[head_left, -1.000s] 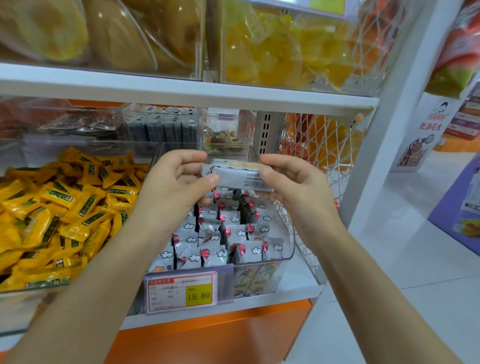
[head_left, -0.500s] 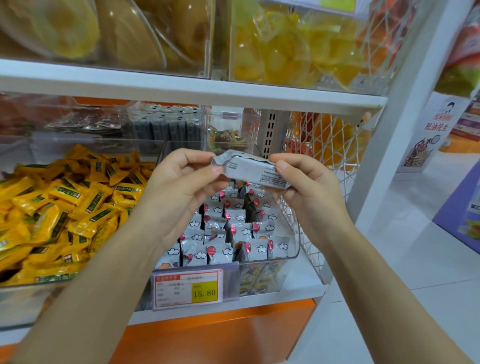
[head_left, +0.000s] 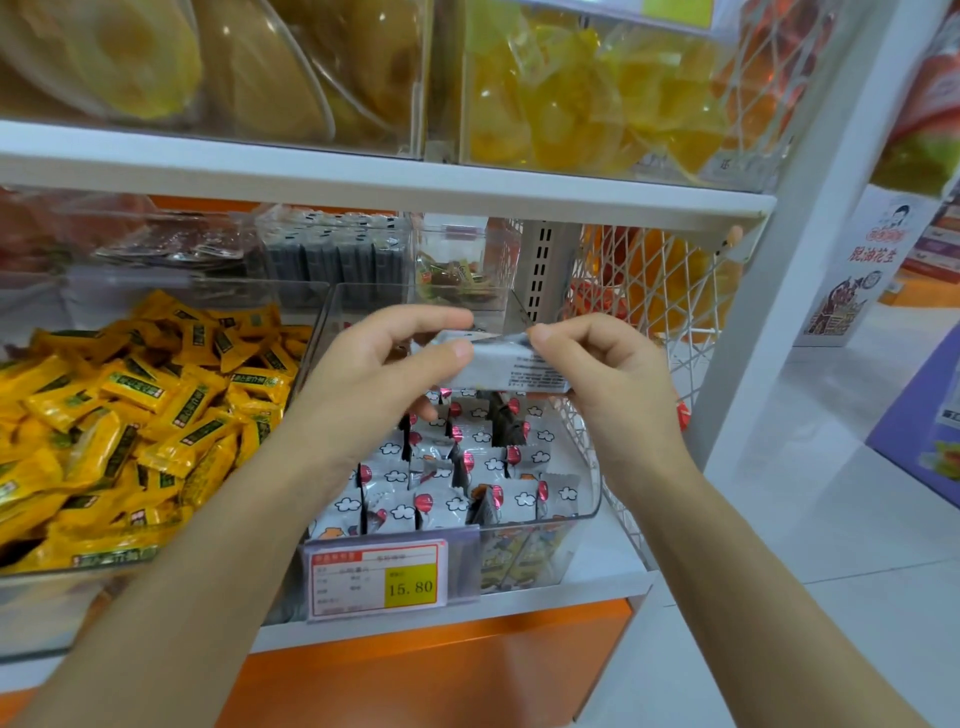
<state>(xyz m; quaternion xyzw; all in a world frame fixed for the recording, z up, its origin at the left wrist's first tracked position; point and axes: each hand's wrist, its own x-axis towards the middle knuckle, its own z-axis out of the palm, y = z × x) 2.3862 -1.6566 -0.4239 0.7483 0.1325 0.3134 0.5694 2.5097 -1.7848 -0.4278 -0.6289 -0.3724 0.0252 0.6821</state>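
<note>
Since the earlier views you are bringing the silver packet (head_left: 511, 369) down a little and levelling it, so its printed back is facing you more squarely above the clear bin (head_left: 596, 467) of matching packets. Your left hand (head_left: 379, 374) is pinching the packet's left end, with the thumb lying across the front and the fingers curling over the top. Your right hand (head_left: 602, 379) is gripping the right end, with forefinger and thumb closing on the upper right corner while the other fingers are folding in beneath. Both hands are clamping on the same packet, which is hanging in the air and touching nothing in the bin.

The next move is turning on the packet's long axis. It is running left to right between your hands and dipping slightly toward the right. The bin is lying straight below it, and the packets there are standing upright in rows. You are holding one end in each hand, so neither is the nearer. Your right hand is working close to the wire side panel (head_left: 649, 291). If you are putting the packet back, I judge you are needing to tip it upright first. The left hand is looking freer to carry it down.
</note>
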